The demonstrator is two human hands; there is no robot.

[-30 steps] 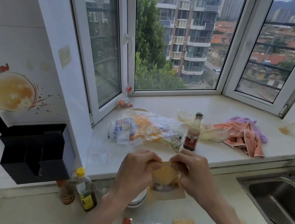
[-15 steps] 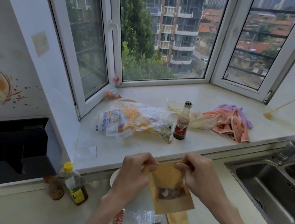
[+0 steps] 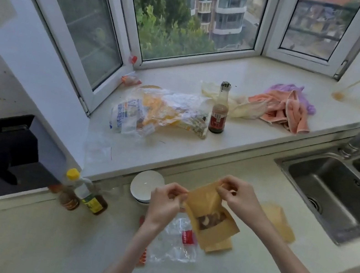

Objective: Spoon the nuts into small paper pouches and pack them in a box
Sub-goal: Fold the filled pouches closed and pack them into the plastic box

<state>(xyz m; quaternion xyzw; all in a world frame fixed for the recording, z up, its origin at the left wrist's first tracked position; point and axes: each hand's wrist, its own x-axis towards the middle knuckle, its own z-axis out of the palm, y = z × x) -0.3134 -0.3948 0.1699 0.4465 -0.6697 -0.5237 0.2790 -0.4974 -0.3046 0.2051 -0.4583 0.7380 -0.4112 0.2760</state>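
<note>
Since half a second ago I see the pouch [image 3: 210, 210] tilted further, its top edge slanting up to the right. My left hand [image 3: 166, 202] pinches its left corner, my right hand [image 3: 239, 198] pinches the top right, holding it above the table [image 3: 36, 238]. Nuts [image 3: 211, 220] show through its window. The white bowl [image 3: 145, 184] beside it looks empty. A spare pouch [image 3: 278, 222] lies by the sink [image 3: 331, 199].

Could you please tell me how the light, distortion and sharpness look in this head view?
Head view: soft daylight comes through the window, with no hard shadows on the counter; the wide lens bows the window frames; the sink gleams mildly; both hands, left and right, and the pouch are slightly soft, and the nuts show only as a blurry brown patch.
</note>
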